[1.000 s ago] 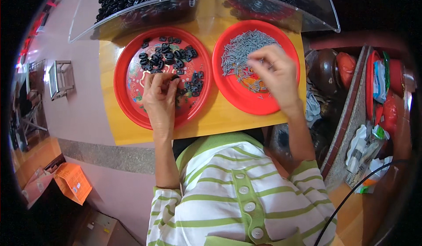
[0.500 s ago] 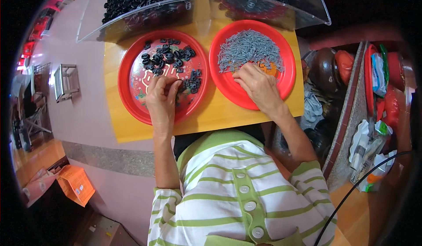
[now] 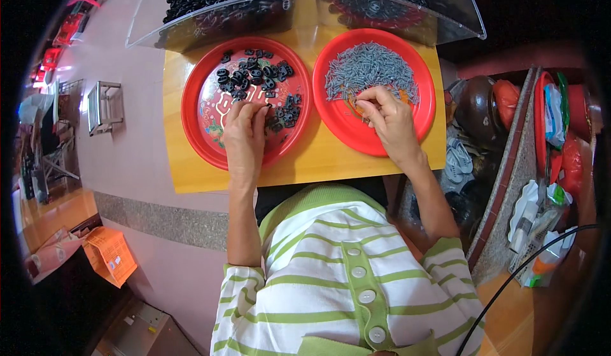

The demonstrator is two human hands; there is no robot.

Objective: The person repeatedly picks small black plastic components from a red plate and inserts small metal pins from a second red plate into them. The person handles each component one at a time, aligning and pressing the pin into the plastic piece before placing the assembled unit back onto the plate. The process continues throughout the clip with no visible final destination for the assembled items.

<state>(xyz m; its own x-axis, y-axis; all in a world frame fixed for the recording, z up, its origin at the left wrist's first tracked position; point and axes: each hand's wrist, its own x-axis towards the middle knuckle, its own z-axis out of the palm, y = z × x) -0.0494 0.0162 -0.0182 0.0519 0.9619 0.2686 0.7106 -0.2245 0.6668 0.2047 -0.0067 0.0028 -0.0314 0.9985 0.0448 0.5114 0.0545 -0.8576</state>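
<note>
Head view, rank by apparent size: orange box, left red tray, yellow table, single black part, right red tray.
Largest to smallest:
1. Yellow table
2. Left red tray and right red tray: too alike to rank
3. Orange box
4. Single black part

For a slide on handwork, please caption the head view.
Left hand over a red tray of small black parts, right hand over a red plate of grey screw-like pieces.

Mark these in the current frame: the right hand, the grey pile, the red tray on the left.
Right hand [image 3: 394, 117]: head view, middle of the hand.
Grey pile [image 3: 370, 66]: head view, middle of the heap.
Red tray on the left [image 3: 189, 103]: head view, its left rim.
</note>
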